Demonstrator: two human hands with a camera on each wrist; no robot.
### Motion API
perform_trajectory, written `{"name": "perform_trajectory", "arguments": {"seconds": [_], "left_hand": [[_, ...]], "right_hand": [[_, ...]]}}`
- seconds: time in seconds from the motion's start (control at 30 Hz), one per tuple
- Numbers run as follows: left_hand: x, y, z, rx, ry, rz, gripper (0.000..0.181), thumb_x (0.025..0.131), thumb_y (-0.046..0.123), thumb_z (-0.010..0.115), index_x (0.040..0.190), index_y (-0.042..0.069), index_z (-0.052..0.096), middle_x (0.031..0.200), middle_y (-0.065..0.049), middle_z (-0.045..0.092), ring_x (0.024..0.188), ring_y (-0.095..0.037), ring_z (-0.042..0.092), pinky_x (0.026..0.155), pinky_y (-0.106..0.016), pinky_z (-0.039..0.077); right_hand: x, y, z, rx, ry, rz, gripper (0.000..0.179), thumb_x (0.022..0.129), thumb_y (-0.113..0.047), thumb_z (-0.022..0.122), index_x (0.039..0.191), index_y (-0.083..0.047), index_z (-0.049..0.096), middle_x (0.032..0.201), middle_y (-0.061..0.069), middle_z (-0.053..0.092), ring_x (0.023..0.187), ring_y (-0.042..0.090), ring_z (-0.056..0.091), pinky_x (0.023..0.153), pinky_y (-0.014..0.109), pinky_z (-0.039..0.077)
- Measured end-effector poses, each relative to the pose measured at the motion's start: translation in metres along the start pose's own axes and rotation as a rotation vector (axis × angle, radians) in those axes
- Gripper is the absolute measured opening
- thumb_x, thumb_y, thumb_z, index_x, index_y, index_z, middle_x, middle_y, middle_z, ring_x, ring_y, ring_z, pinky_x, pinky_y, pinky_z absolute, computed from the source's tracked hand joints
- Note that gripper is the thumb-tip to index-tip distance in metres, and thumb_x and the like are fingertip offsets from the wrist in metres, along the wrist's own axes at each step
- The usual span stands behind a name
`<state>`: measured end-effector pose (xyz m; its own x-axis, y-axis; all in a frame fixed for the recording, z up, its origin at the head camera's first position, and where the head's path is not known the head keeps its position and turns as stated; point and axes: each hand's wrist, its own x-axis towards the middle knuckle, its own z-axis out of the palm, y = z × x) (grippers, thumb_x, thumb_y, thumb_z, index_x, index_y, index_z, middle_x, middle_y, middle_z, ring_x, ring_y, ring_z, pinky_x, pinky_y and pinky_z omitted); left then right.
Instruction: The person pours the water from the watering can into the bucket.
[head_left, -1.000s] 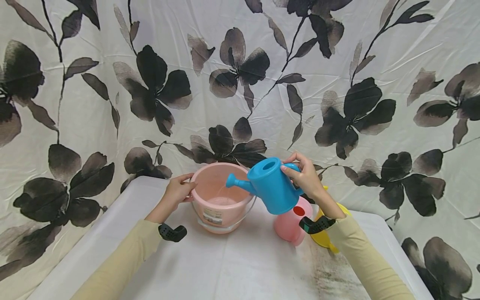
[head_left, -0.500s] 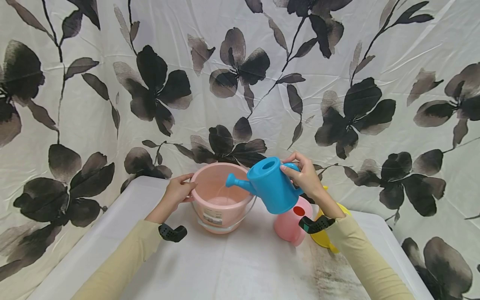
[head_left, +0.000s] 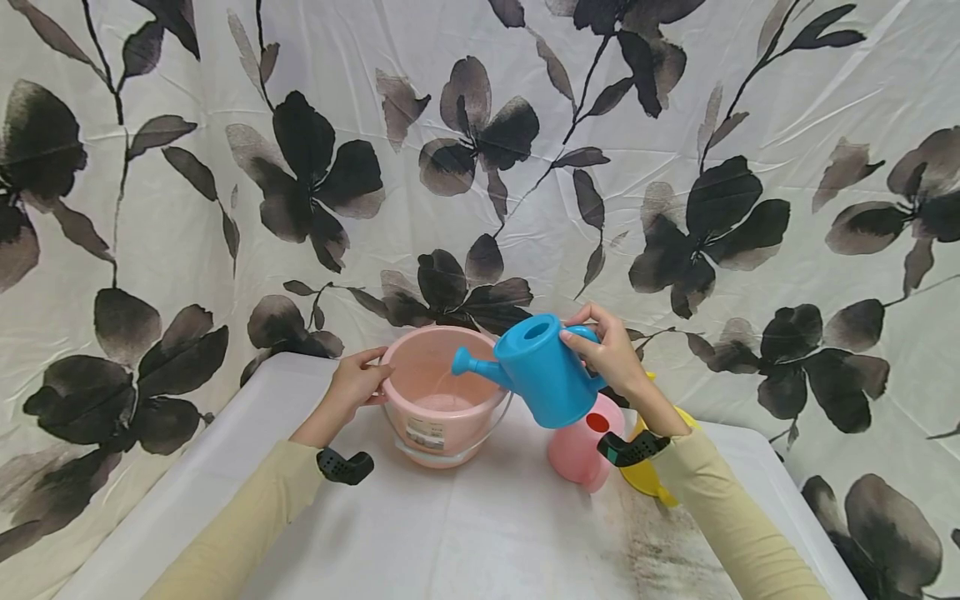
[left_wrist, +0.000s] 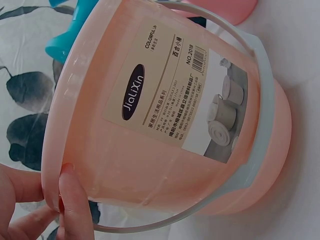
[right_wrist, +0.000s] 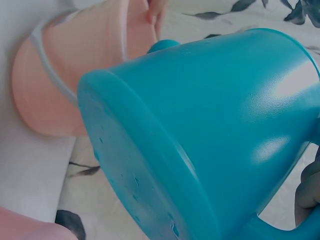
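A blue watering can (head_left: 551,375) hangs tilted in the air, its handle gripped by my right hand (head_left: 611,350). The spout reaches over the mouth of a pink bucket (head_left: 442,425), and a thin stream of water falls inside. My left hand (head_left: 352,385) pinches the bucket's rim at its left side, with the thumb on the outer wall in the left wrist view. The bucket stands upright on the white table, with a pale bail handle hanging down and a printed label (left_wrist: 175,90) on its front. Water drops cling to the can's base in the right wrist view.
Just under the blue can stands a pink watering can (head_left: 577,454). A yellow watering can (head_left: 645,475) is partly hidden behind the right wrist. The white table (head_left: 420,542) has a brownish stain at the right; a floral cloth (head_left: 465,208) hangs behind it.
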<state>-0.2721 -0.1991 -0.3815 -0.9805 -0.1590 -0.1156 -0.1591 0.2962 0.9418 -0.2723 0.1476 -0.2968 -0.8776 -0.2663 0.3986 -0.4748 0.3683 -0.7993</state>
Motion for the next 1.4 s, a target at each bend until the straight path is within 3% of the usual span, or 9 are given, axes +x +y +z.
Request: {"name": "perform_trajectory", "arguments": {"seconds": [0.17,0.63,0.97,1.4], "left_hand": [[-0.0023,-0.0001,-0.0017,-0.019,-0.004,0.014,0.055,0.096,0.019,0.054,0.147,0.007,0.039,0.096,-0.012,0.051,0.071,-0.008,0.054,0.061,-0.019,0.057],[0.0022,-0.0006,0.0002,-0.004,0.002,-0.001,0.053,0.097,0.017,0.052,0.147,0.007,0.038,0.096,-0.009,0.05,0.069,-0.006,0.052,0.059,-0.017,0.056],[0.0028,-0.0003,0.0006,0.003,0.004,0.001,0.053,0.097,0.018,0.051,0.147,0.007,0.038,0.097,-0.009,0.05,0.069,-0.006,0.052,0.059,-0.016,0.056],[0.0024,0.0004,0.0016,-0.003,0.005,-0.007,0.053,0.097,0.019,0.052,0.147,0.009,0.039,0.098,-0.01,0.051,0.069,-0.006,0.052,0.06,-0.017,0.056]], "right_hand": [[0.0006,0.0,0.0006,-0.014,-0.001,-0.006,0.021,0.093,-0.007,0.059,0.105,0.008,0.052,0.091,0.031,0.066,0.061,0.013,0.054,0.052,0.028,0.044],[0.0018,0.0005,0.0012,-0.018,-0.011,-0.011,0.02,0.093,-0.006,0.058,0.104,0.008,0.052,0.095,0.033,0.065,0.061,0.014,0.054,0.053,0.03,0.045],[0.0038,-0.0012,0.0002,0.0,-0.027,-0.013,0.02,0.093,-0.006,0.059,0.105,0.009,0.052,0.064,0.007,0.058,0.051,0.02,0.049,0.05,0.025,0.041],[0.0043,-0.0027,0.0003,0.015,-0.035,-0.021,0.019,0.093,-0.004,0.058,0.105,0.01,0.052,0.061,0.006,0.054,0.05,0.02,0.047,0.05,0.027,0.042]]}}
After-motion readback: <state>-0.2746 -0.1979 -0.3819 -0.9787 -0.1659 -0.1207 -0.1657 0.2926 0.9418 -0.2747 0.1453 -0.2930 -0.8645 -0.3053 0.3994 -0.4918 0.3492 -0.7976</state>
